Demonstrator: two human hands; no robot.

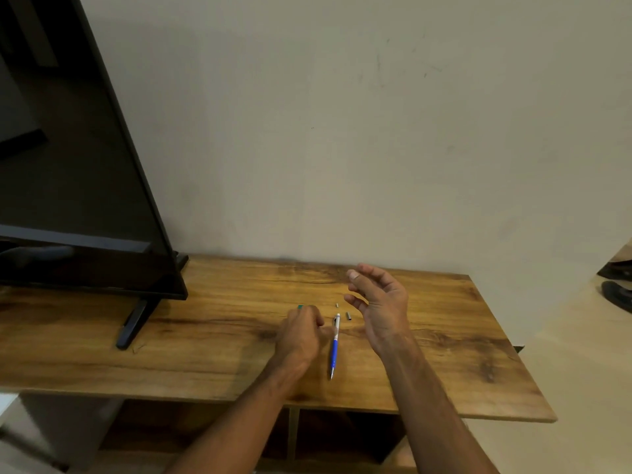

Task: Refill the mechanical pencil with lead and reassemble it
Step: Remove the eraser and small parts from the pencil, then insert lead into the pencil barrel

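Observation:
A blue and white mechanical pencil [334,343] lies on the wooden table [212,336], tip pointing toward me. Just beyond its white end lie a small dark cap [349,316] and a tiny pale piece [337,305]. My left hand [301,331] rests to the left of the pencil with fingers curled over a small green thing [300,306], only an edge of which shows. My right hand [379,302] hovers to the right of the pencil, fingers apart, palm facing left, holding nothing.
A large black monitor [78,172] on a stand [133,323] fills the left side of the table. A plain wall stands right behind the table. Dark objects [615,292] sit at the far right edge, off the table.

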